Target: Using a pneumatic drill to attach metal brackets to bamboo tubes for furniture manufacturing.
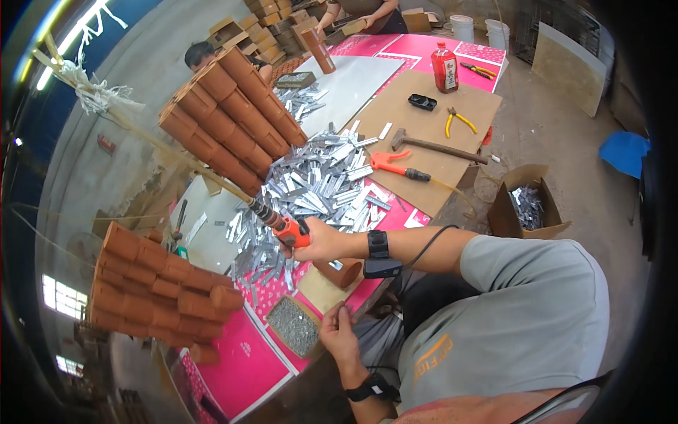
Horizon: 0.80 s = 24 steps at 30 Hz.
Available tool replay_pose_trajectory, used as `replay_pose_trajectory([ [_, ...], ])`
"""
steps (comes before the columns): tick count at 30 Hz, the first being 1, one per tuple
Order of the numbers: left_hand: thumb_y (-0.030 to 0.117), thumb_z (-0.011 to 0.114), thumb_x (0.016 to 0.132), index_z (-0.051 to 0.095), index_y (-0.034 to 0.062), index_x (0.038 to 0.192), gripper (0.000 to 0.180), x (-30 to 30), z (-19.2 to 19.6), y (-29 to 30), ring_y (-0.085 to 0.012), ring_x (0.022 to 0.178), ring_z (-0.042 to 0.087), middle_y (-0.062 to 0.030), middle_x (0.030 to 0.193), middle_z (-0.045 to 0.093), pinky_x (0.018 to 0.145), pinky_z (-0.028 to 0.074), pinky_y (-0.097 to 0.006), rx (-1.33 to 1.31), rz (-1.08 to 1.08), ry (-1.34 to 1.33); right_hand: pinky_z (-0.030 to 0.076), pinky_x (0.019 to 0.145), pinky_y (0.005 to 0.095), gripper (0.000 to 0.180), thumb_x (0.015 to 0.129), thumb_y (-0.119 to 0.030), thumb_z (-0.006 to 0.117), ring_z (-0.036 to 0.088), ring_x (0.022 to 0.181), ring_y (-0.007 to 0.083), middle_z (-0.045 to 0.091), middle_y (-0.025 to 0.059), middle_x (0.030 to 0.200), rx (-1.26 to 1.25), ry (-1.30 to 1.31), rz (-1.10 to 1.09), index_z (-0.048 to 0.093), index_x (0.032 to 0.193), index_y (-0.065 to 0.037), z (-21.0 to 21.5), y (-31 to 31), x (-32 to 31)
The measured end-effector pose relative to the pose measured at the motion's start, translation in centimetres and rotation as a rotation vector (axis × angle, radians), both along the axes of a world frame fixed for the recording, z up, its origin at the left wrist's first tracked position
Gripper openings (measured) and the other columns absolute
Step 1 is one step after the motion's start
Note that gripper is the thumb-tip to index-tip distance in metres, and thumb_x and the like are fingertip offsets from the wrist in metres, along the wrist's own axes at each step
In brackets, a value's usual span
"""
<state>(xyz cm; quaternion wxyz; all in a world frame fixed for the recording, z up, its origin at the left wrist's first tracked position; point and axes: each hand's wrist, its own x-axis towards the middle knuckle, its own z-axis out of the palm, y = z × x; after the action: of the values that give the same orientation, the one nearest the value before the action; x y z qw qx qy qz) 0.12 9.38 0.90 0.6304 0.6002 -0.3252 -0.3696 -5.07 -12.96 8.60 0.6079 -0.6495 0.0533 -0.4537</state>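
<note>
My right hand (321, 239), with a black strap on its wrist, is closed round an orange-red handheld tool (295, 234) whose spring-like sleeve and long pale hose run to the upper left. Just below lies a brown cylinder (341, 274) with a small metal strip on it, near a beige sheet (319, 290). My left hand (340, 336) is near the table edge, thumb and fingers pinched; whatever they hold is too small to make out. Beside it stands a shallow tray (294, 326) of small metal fasteners.
A heap of silvery metal strips (318, 177) covers mid-table. Stacked brown cylinders (229, 116) stand beyond, with another stack (159, 286) at left. A hammer (438, 148), orange air gun (395, 164), pliers (460, 122) and red bottle (445, 68) lie or stand right. Two people work opposite.
</note>
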Motion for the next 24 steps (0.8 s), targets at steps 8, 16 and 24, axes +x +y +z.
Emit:
replay_pose_trajectory([
  [8,0.006,0.059,0.1,0.062,-0.0052,0.113,0.018,-0.3,0.4,0.7,-0.0168,0.09,0.07,-0.0134,0.101,0.071,0.068,0.054,-0.025,0.02,0.058,0.04,0.046,0.06,0.0285,0.017,0.077,-0.016,0.071,0.055,0.061,0.0088,0.063,0.0014,0.069,-0.014,0.038,-0.022,0.066,0.087,-0.004,0.1,0.1,-0.3],
  [16,0.006,0.062,0.098,0.064,-0.0061,0.111,0.018,-0.3,0.6,-1.3,-0.0186,0.095,0.07,-0.0123,0.102,0.071,0.081,0.054,-0.027,0.074,-0.03,-0.045,0.052,0.07,0.0318,0.027,0.074,-0.016,0.076,0.061,0.076,0.0099,0.069,0.0035,0.082,0.045,0.077,-0.187,0.068,0.096,-0.001,-2.4,-1.3,0.1],
  [24,0.01,0.063,0.098,0.067,-0.0042,0.108,0.017,-0.3,1.6,-3.2,-0.0107,0.083,0.066,-0.0083,0.095,0.073,0.071,0.052,-0.024,-0.043,0.04,-0.03,0.053,0.06,0.0287,0.025,0.078,-0.002,0.06,0.063,0.066,0.0138,0.067,0.0097,0.088,0.106,0.145,0.015,0.06,0.103,0.001,3.0,0.2,-1.4],
])
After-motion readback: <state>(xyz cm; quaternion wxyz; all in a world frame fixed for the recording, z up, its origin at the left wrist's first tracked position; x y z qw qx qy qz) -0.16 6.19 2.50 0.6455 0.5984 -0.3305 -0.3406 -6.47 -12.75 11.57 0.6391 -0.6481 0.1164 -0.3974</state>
